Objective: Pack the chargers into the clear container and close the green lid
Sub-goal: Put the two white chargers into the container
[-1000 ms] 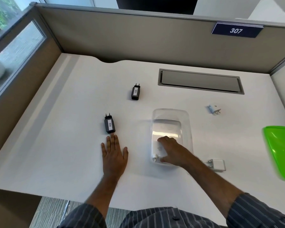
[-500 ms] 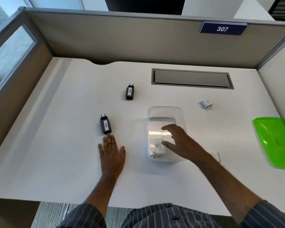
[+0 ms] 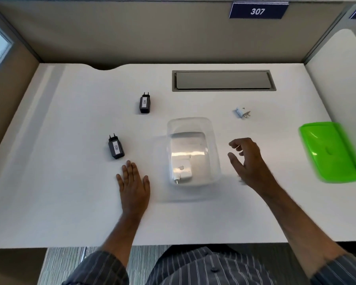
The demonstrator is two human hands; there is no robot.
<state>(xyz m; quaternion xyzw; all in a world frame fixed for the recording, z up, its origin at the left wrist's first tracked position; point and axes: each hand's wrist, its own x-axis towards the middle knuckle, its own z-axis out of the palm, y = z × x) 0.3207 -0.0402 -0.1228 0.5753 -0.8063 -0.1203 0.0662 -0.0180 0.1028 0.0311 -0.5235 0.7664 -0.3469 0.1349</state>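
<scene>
The left hand (image 3: 134,183) is laid palm down on the white desk (image 3: 70,182), its fingers straight, held together and closed on nothing. Just beyond its fingertips a black charger labelled 002 (image 3: 116,147) is seen lying flat, near but apart from them. A second black charger labelled 026 (image 3: 144,103) is found farther off, beyond and slightly to the right of those fingertips.

The right hand (image 3: 248,161) is held above the desk, its fingers loosely curled and spread, thumb apart from the rest; nothing is gripped. Just to the left of its fingers the clear container (image 3: 193,128) is placed, uncovered, with a white charger (image 3: 185,171) lying inside at the near end, its pins toward the near left corner. A small white plug adapter (image 3: 242,112) is seen beyond the right fingertips, well apart from them. The green lid (image 3: 331,153) is set on the desk to the right of the right hand, separate from the container. A blurred pale shape is partly hidden beside the right wrist; what it is cannot be told.

At the back of the desk a grey cable hatch (image 3: 223,80) is set in, and on the partition a plate marked 307 (image 3: 257,11) is fixed.
</scene>
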